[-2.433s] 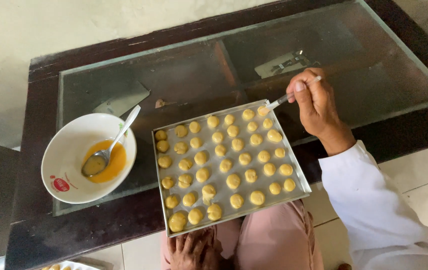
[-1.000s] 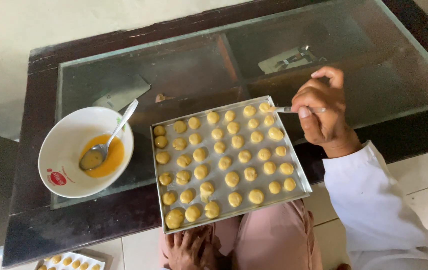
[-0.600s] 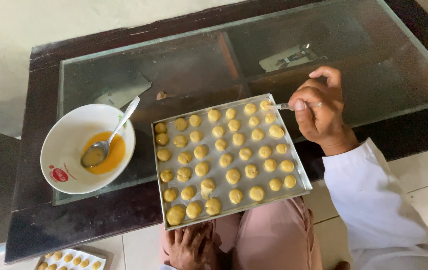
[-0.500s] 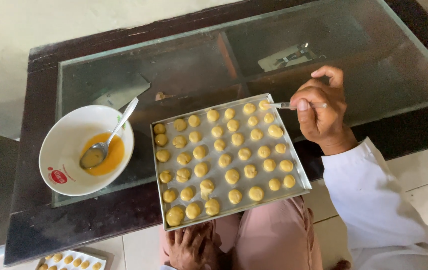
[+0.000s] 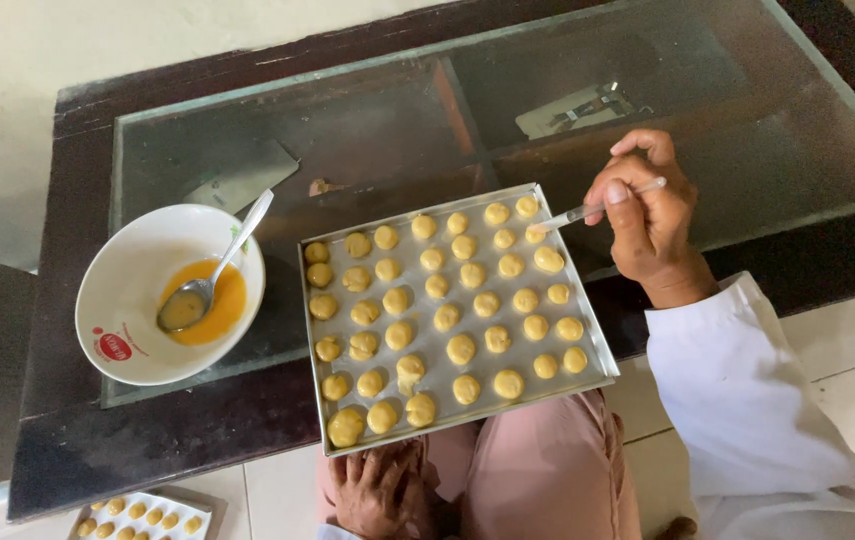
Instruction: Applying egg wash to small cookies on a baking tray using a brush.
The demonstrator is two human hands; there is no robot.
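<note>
Barely shifting since a moment ago, the right hand [image 5: 653, 225] is pinching a thin brush [image 5: 588, 211], its tip touching a dough ball [image 5: 536, 233] at the tray's [image 5: 603, 350] far corner; the left hand [image 5: 380, 487], fingers loosely spread and gripping nothing, is resting below the desk [image 5: 78, 440].

Soft, even daylight, sharp focus, faint reflections on the glass tabletop [image 5: 798, 130], mild shadows
</note>
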